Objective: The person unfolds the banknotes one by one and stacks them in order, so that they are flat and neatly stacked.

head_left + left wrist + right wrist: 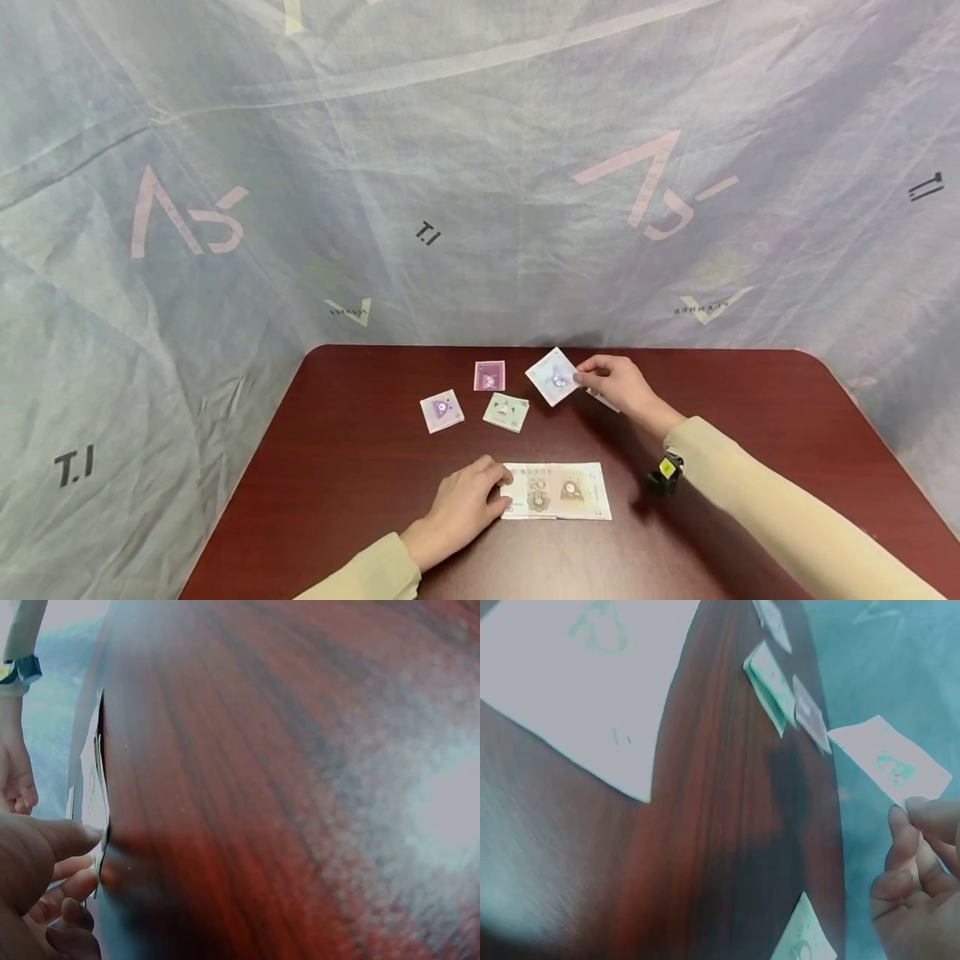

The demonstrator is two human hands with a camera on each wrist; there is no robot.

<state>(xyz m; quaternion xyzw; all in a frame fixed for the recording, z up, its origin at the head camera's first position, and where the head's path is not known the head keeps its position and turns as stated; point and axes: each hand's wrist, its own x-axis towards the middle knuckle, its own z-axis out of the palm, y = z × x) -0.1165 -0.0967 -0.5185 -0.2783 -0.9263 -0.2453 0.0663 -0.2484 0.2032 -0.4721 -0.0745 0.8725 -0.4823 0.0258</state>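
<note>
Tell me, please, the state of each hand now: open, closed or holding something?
Left hand: holding the long banknote by its left end.
Right hand: pinching the pale-blue square note.

One grey cloth backdrop [495, 192] is hanging behind and along both sides of one table [315, 483], creasing in long folds. Two large pink emblems [140, 225] are showing on it, left and right. Black "T.I" letterings [424, 229] are repeating across it. Pale yellow V shapes [365, 310] are sitting lower, bearing small dark lettering. The table, dark red and wood-grained, is rounding at its far corners.
</note>
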